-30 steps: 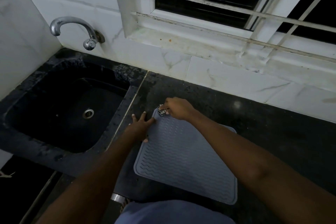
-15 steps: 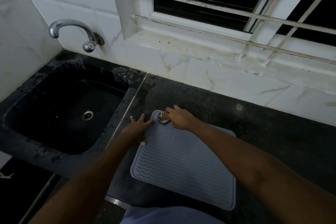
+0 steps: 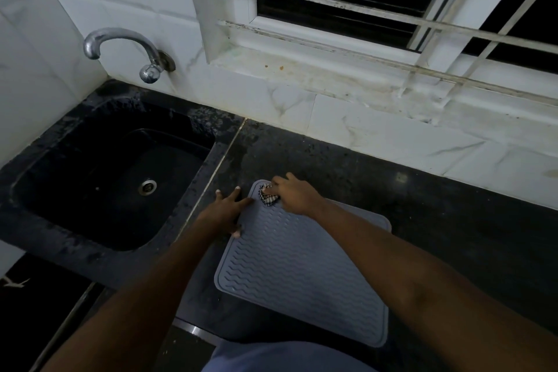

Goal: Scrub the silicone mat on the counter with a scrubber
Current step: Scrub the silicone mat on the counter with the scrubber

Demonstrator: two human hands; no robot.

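Centre frame: right hand (image 3: 297,195) pinches the scrubber (image 3: 268,196) on the mat (image 3: 302,266) — left hand (image 3: 228,211), fingers spread, pins its edge; scrubbing likely needs firm, overlapping strokes.

Most of scrubber (image 3: 268,198) beneath right hand (image 3: 294,195), right side of mat (image 3: 302,269) behind forearm (image 3: 380,251)

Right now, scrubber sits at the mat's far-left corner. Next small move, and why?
Probably draw the scrubber toward the body across the mat: the right hand pinches it at that corner, the nearer ribs lie uncovered, and the left hand rests on the left edge.
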